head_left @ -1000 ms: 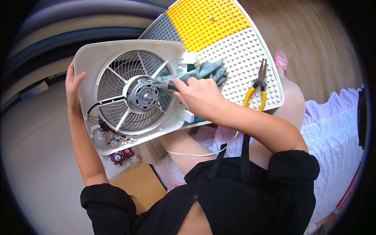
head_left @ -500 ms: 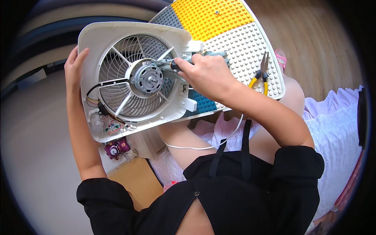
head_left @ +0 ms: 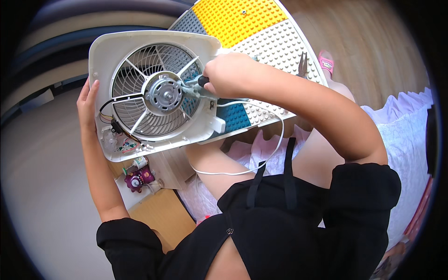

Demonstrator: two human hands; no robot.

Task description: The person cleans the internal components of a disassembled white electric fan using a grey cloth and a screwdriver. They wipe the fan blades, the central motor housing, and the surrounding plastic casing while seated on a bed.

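A white fan housing (head_left: 103, 53) is tilted on the edge of the studded table, with its round grille and silver motor (head_left: 164, 94) facing me. My left hand (head_left: 87, 106) is closed on the housing's left edge. On the other side, my right hand (head_left: 233, 75) grips a black-handled tool (head_left: 203, 80) that looks like a screwdriver. Its front end points at the motor's right side and is partly hidden by a grey-blue cloth (head_left: 190, 91) bunched there. Dark wires (head_left: 116, 125) run from the motor to the housing's lower left corner.
The table (head_left: 238, 25) has yellow, white, blue and grey studded plates. Pliers (head_left: 303, 65) lie on its right side, mostly behind my forearm. A small metal part (head_left: 243, 12) rests on the yellow plate. A white cable (head_left: 275, 148) loops over my lap. Below the housing stands a purple object (head_left: 140, 179).
The housing has shifted slightly left and down. My right hand has moved left with the tool, closer to the motor, and my forearm now covers most of the pliers.
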